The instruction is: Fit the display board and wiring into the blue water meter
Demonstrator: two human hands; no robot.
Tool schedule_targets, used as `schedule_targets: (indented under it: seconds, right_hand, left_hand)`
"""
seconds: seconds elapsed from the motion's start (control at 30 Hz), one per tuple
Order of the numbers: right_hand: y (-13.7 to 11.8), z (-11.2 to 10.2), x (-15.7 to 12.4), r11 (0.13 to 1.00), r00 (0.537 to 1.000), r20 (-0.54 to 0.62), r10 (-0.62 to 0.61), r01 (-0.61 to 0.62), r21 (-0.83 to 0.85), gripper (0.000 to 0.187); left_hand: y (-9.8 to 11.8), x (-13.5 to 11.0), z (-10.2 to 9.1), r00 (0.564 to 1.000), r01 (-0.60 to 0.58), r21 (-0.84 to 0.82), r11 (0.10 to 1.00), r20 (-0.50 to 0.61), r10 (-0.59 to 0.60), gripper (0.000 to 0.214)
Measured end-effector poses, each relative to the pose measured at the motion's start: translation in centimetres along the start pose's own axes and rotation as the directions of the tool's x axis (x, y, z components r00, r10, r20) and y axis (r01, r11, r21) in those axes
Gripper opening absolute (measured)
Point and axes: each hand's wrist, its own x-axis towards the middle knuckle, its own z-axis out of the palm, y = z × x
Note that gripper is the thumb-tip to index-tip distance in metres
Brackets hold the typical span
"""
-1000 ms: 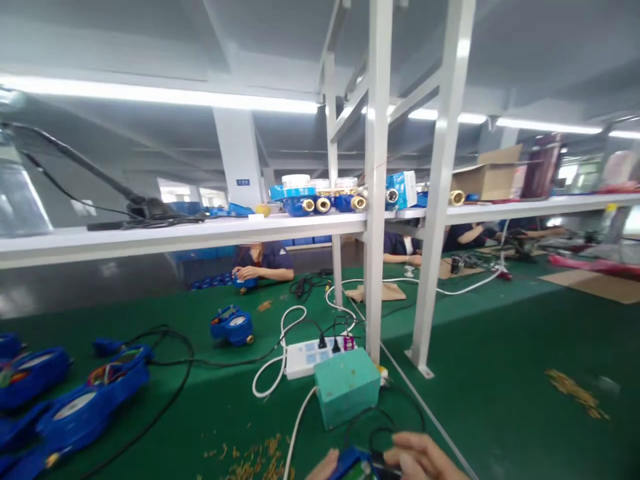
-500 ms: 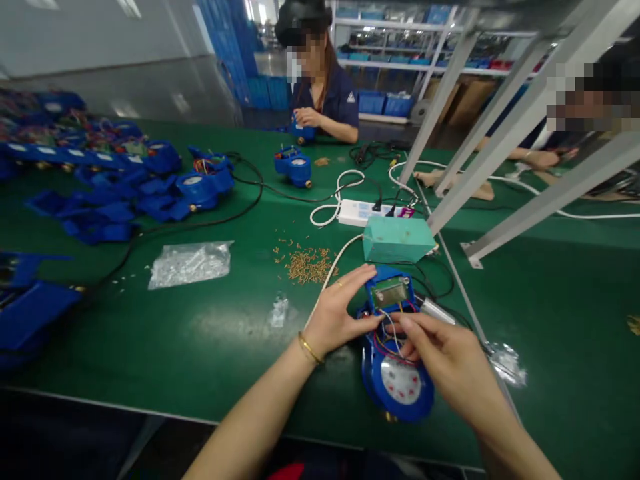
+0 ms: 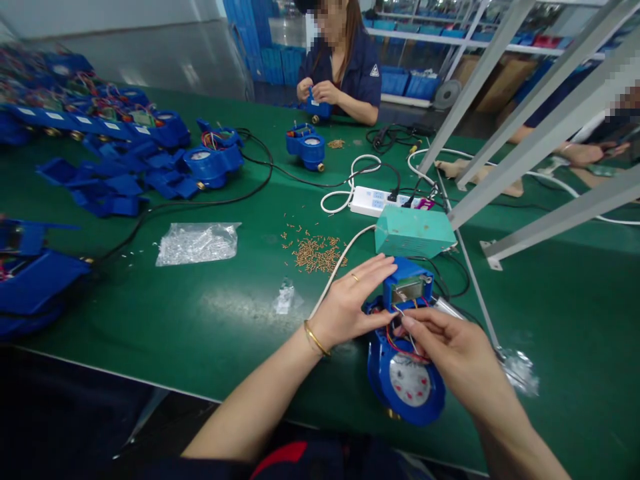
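Well left of the green box (image 3: 417,230), a plastic bag (image 3: 199,243) lies on the table (image 3: 260,370). Between it and the loose screws (image 3: 319,255), just left of the box, I judge I have sliding room. A white cable (image 3: 331,280) runs from the box past my left hand (image 3: 353,303), a likely snag.

That hand, thumb and fingers parted, clasps the left side of the meter's upper housing. The meter (image 3: 415,390) sits just in front of the box, near the table's front edge; I expect a stiff, fairly heavy, smooth shell, best held by its sides. My right hand (image 3: 447,343) seems to pinch a thin white wire (image 3: 399,310) between thumb and forefinger, probably soft and easily torn. Right of the box, slanting posts (image 3: 545,223) limit my elbow.
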Motion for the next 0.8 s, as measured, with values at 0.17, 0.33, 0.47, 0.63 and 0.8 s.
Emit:
schedule_targets:
  seconds: [0.17,0.33,0.47,0.63,0.8]
  right_hand:
    - [0.19,-0.06,0.33,1.000,1.000,0.016,0.005,-0.005,0.024,0.051]
    - [-0.15,0.12,0.69,0.994,0.995,0.056,0.087,-0.091,0.069,0.054]
    - [-0.35,-0.02,0.88,0.987,0.992,0.073,0.103,-0.111,0.116,0.052]
    - [-0.64,0.06,0.90,0.981,0.992,0.056,0.110,-0.118,0.152,0.052]
    - [-0.62,0.13,0.95,0.987,0.996,0.039,0.082,-0.086,0.133,0.050]
  left_hand:
    - [-0.15,0.12,-0.06,1.000,-0.006,-0.018,1.000,0.006,0.006,0.066]
    - [-0.38,0.15,0.03,1.000,-0.011,-0.022,1.000,0.002,0.011,0.066]
    - [-0.48,0.17,0.05,1.000,-0.008,-0.016,1.000,-0.003,0.008,0.064]
    - [-0.42,0.16,0.07,1.000,0.007,-0.013,1.000,-0.005,-0.007,0.063]
    - [-0.22,0.13,0.11,0.999,0.035,-0.013,0.999,-0.008,-0.036,0.063]
